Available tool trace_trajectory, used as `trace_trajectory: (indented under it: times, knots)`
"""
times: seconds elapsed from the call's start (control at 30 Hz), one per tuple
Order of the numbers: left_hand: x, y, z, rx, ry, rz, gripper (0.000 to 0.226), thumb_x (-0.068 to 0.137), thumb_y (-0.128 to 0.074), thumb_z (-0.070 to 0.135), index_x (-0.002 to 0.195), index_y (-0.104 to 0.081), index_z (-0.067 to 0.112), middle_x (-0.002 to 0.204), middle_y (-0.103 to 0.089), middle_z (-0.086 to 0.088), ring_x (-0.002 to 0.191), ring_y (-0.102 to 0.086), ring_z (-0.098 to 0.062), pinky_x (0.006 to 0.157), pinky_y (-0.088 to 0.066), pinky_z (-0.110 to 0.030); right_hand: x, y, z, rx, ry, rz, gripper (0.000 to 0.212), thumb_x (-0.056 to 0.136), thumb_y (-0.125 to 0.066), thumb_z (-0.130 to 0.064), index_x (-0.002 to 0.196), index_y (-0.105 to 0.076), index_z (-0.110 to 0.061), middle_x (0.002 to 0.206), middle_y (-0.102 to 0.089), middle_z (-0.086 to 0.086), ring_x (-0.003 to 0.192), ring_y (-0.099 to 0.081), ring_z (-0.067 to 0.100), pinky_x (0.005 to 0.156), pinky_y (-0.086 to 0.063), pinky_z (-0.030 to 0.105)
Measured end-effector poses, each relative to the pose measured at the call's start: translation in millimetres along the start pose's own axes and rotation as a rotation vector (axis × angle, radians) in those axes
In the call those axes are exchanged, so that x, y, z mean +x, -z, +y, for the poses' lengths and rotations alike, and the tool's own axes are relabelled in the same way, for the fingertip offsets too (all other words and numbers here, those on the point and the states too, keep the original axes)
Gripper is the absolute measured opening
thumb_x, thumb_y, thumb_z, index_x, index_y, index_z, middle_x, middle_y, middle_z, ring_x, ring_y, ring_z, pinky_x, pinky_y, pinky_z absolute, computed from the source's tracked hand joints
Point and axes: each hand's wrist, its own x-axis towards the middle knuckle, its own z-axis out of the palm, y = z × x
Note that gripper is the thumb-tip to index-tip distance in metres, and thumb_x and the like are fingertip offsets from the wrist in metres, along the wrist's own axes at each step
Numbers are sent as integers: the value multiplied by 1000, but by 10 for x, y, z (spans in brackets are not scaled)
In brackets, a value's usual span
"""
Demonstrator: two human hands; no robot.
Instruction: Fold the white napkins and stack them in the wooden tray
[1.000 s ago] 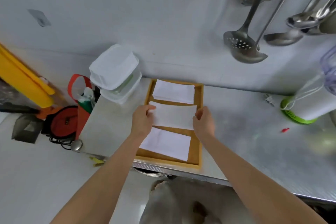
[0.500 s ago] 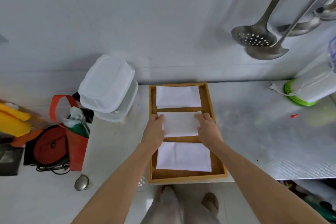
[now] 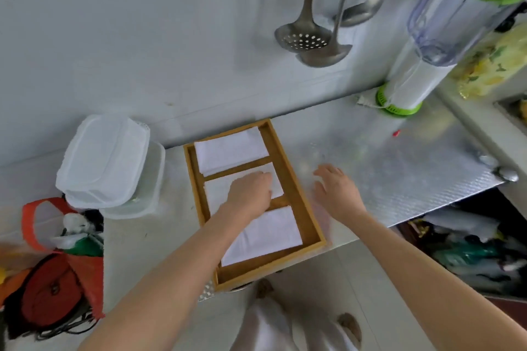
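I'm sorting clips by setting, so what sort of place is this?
Most likely a kitchen, perhaps a home one: ladles and a slotted spoon hang on the wall above a metal counter, with a blender and lidded plastic containers standing on it.

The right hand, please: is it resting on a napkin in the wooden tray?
No; the right hand is open above the metal counter, outside the wooden tray, while the left hand presses the middle napkin.
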Motion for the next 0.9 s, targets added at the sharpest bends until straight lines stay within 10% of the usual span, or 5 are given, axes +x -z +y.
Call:
trace_trajectory:
  times: [0.3,0.9]
  knots:
    - [38,-488,2700,291,-579,-165,25,93,-50,17,114,-60,10,117,-61,-14,110,-58,-34,85,-47,-38,-1790,730,1879,100,-538,191,15,90,-47,-17,82,-59,-14,82,-65,12,80,-61,35,60,-36,32]
    - [-3533,-2833,8183,687,-1792,-385,29,93,-49,25,118,-57,13,118,-58,-9,108,-57,-30,88,-50,-41,-8006,1203,4171,192,-1752,655,20,89,-44,-15,98,-61,-13,102,-66,8,94,-60,30,75,-48,34]
